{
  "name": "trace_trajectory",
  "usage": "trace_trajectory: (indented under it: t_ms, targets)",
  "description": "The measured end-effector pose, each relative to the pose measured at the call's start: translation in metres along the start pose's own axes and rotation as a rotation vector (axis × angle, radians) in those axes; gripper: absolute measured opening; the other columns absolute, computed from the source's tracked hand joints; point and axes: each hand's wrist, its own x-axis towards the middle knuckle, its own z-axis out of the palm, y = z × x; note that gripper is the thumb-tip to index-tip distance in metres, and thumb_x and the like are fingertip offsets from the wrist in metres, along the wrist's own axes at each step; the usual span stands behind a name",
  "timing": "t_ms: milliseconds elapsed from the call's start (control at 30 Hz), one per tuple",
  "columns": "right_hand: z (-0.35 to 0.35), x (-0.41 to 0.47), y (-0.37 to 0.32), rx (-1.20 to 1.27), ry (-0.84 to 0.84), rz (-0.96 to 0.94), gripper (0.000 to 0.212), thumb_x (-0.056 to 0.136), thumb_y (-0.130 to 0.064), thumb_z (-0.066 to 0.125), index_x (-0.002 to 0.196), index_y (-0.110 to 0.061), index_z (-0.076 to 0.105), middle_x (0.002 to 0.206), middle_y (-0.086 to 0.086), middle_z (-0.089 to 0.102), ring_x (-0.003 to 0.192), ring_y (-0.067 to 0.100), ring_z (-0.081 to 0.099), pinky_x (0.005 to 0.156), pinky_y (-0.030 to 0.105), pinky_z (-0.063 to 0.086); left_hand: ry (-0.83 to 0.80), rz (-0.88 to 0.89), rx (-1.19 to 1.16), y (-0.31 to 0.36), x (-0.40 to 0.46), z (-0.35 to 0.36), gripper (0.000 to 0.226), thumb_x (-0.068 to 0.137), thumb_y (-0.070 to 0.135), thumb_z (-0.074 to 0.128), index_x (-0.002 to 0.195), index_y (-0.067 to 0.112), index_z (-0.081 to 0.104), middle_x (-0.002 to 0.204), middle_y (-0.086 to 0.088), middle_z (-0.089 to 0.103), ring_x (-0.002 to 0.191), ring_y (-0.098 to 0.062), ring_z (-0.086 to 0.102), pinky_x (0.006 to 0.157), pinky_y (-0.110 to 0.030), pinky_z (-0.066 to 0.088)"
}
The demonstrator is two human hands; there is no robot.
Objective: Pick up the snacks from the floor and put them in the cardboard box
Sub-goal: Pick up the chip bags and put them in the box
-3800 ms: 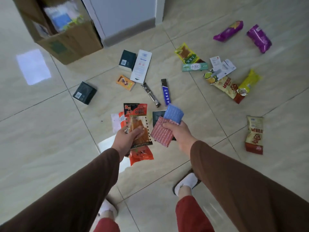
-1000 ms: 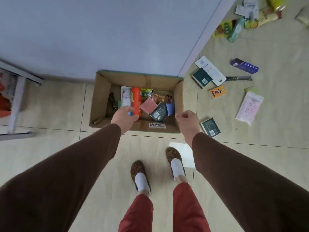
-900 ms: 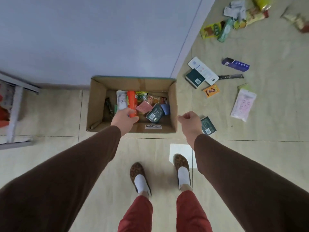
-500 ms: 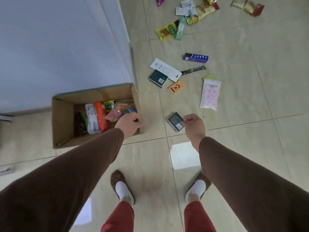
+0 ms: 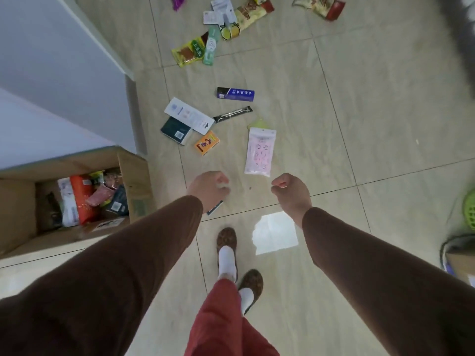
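The cardboard box (image 5: pixel 133 176) stands at the left against the wall, holding several snack packets, among them an orange one (image 5: pixel 81 199). My left hand (image 5: pixel 208 188) hangs over the floor to the right of the box, fingers loosely curled, holding nothing; a dark packet (image 5: pixel 214 208) peeks out beneath it. My right hand (image 5: pixel 291 192) is also curled and holds nothing. Ahead on the tiles lie a pink-white pouch (image 5: pixel 259 151), a small orange box (image 5: pixel 207 143), a dark green packet (image 5: pixel 176 131), a white flat box (image 5: pixel 189 115), a black stick (image 5: pixel 232 114) and a blue box (image 5: pixel 235 94).
Further off lie more snacks: a yellow-green packet (image 5: pixel 189 51), a long beige packet (image 5: pixel 248 16), a red-ended packet (image 5: pixel 321 6). A wall corner (image 5: pixel 131 80) juts out beside the box. A green basket (image 5: pixel 469 211) and another carton (image 5: pixel 460 263) are at the right edge. My slippered feet (image 5: pixel 227 242) stand below.
The snacks I carried went into the box. Both hands have since come away from it with nothing in them, and my view has swung right toward the scattered items.
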Motion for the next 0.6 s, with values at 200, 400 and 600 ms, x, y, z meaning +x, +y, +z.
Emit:
trace_trajectory:
  t_ms: [200,400,600]
  targets:
    - [-0.062,0.084,-0.026,-0.059,-0.04,-0.047,0.016,0.092,-0.014,0.062,0.103,-0.017,0.072,0.109,0.0,0.073,0.104,0.02,0.066,0.084,0.03,0.05,0.05,-0.011,-0.01,0.064,0.076,-0.003,0.019,0.092,0.029,0.066,0.11,0.022,0.068,0.11,0.005,0.067,0.105,-0.017,0.062,0.094,-0.035,0.05]
    - [-0.135,0.171,-0.054,-0.055,-0.039,-0.043,0.013,0.09,-0.012,0.062,0.097,-0.016,0.072,0.089,-0.007,0.066,0.095,0.021,0.066,0.077,0.029,0.049,0.077,-0.048,-0.044,0.148,0.154,-0.016,0.011,0.09,0.021,0.066,0.101,0.02,0.069,0.103,0.0,0.07,0.096,-0.022,0.065,0.087,-0.034,0.053]
    - [-0.218,0.253,-0.059,-0.024,-0.066,-0.002,0.016,0.088,-0.013,0.058,0.094,-0.018,0.072,0.096,-0.005,0.074,0.093,0.02,0.068,0.08,0.032,0.052,0.102,-0.066,0.046,0.236,0.222,-0.008,0.015,0.09,0.014,0.061,0.086,0.029,0.062,0.099,-0.001,0.07,0.095,-0.024,0.066,0.084,-0.033,0.052]
